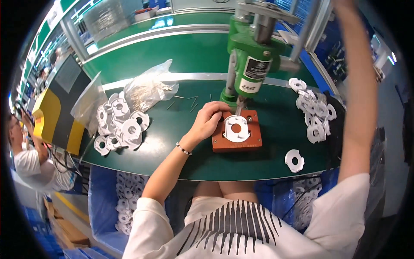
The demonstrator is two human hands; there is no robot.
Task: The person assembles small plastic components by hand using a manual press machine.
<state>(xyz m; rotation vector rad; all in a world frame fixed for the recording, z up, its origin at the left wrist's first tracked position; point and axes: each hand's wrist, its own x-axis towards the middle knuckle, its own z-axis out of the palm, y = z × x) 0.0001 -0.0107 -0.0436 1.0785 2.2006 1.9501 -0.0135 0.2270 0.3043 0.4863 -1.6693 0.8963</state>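
A white round plastic part (236, 132) with a central hole sits in an orange-red block fixture (241, 149) under a green hand press (250, 64). The press's metal tip (240, 103) comes down at the part's far edge. My left hand (206, 121) rests at the fixture's far left corner, its fingers curled together close to that tip. Whatever is between those fingertips is hidden. Stretched up at the right, my right arm (360, 86) reaches the top edge, where my right hand (343, 3) is mostly cut off. Its fingers do not show.
White plastic parts lie heaped at the left (123, 118) and right (317, 112). A single part (294, 161) lies near the front edge. Behind are a clear bag of thin pins (144, 93) and several loose pins (192, 103). Below, a blue bin (101, 207) holds similar parts.
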